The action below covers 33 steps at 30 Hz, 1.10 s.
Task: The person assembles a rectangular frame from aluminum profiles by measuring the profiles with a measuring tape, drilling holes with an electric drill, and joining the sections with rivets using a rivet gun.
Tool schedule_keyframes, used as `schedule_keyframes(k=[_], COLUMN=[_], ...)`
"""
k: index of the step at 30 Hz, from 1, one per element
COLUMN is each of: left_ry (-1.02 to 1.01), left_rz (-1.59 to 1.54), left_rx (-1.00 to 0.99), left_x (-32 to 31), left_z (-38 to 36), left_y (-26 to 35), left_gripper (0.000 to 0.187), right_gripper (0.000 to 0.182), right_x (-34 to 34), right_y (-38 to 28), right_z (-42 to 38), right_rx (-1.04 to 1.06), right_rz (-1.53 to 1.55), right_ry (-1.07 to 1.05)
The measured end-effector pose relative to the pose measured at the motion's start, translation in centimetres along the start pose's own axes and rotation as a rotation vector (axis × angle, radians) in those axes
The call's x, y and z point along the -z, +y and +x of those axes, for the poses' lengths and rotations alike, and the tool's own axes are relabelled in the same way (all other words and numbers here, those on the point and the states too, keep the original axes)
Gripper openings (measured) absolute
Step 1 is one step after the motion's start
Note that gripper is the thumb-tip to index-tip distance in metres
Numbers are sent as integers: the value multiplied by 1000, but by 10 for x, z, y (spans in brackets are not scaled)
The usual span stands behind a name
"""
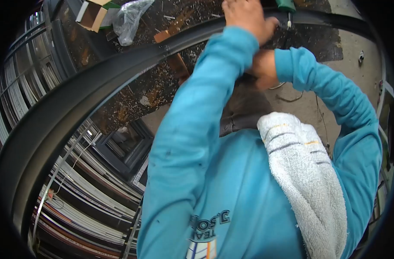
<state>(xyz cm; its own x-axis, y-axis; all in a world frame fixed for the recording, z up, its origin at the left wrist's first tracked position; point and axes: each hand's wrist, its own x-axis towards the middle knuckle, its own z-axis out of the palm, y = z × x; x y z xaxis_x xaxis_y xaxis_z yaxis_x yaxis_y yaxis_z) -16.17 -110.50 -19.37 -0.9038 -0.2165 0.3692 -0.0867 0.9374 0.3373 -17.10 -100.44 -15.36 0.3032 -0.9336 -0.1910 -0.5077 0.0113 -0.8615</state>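
A long black profile bar (pixel 91 77) curves across the view, bent by the lens, and passes over the dark work table. My left hand (pixel 246 17) lies across the bar at the top edge, thumb stretched out to the right; some fingertips are cut off. Close below the left wrist is my right hand (pixel 265 67), pointing left on the near side of the bar. The left forearm partly covers it and motion smears its fingers, so I cannot make out what it holds. A green tool (pixel 286 6) with a pale tip lies just right of my left hand.
The dark, scratched table (pixel 132 101) carries scattered shavings, an open cardboard box (pixel 91 16) and a clear plastic bag (pixel 128 21). At left, racks hold many long profiles (pixel 82 216). A dark frame (pixel 125 144) stands below the table edge. A white towel (pixel 300 172) hangs over my shoulder.
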Motion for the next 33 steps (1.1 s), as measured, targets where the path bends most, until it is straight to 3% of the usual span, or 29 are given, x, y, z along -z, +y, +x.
schedule_keyframes(k=[1,2,3,4,5,6,8,9,10,11,12,14,16,18,20,22,24,26,27,30,31,33], left_ry=[-3,71,106,13,-94,-273,-507,-313,-372,-373,-128,273,64,-145,-198,-120,-118,-172,-174,-165,-190,-210], left_rz=[-342,-587,-693,-755,-823,-816,-734,-508,-465,-411,-278,114,-9,-75,5,54,85,107,101,104,79,128], left_rx=[10,5,-218,-349,-472,-415,-266,-303,-131,-123,-144,-144,219,133,148,150,171,200,226,218,221,219], left_x=[47,83,114,126,139,139,111,77,67,36,13,-13,-23,-39,-44,-55,-49,-47,-53,-54,-45,-56], left_z=[4,-2,-25,-52,-79,-95,-117,-117,-97,-87,-68,-22,3,-2,-3,-7,-4,1,0,-4,-2,1], left_y=[17,34,38,47,55,61,69,66,67,62,58,45,40,37,33,35,37,40,40,43,44,37], left_gripper=[39,34,32,28,24,25,30,40,46,51,50,47,53,54,47,38,31,32,31,32,32,32], right_gripper=[56,50,45,39,30,30,28,29,29,30,30,30,30,32,31,30,30,29,28,31,30,27], right_x=[-11,8,32,49,55,67,72,79,84,83,84,60,47,50,52,58,54,46,33,59,68,52], right_y=[15,13,6,1,0,-8,-8,-15,-23,-26,-32,-23,-41,-37,-30,-5,8,-10,1,18,20,8], right_z=[-7,-14,-23,-31,-38,-39,-32,-24,-13,-1,14,34,46,58,58,61,62,55,52,72,76,71], right_rx=[274,135,-10,-157,-157,-252,-114,-99,-89,-109,-132,-20,-75,-103,-65,-123,-213,-214,-36,-178,-260,-85], right_rz=[-13,-6,2,8,101,117,0,7,15,70,39,29,4,-6,59,180,75,44,62,222,100,77], right_ry=[270,168,68,-32,90,121,271,190,111,30,-78,-4,-125,-226,-212,-141,43,-70,-83,-151,-19,-28])
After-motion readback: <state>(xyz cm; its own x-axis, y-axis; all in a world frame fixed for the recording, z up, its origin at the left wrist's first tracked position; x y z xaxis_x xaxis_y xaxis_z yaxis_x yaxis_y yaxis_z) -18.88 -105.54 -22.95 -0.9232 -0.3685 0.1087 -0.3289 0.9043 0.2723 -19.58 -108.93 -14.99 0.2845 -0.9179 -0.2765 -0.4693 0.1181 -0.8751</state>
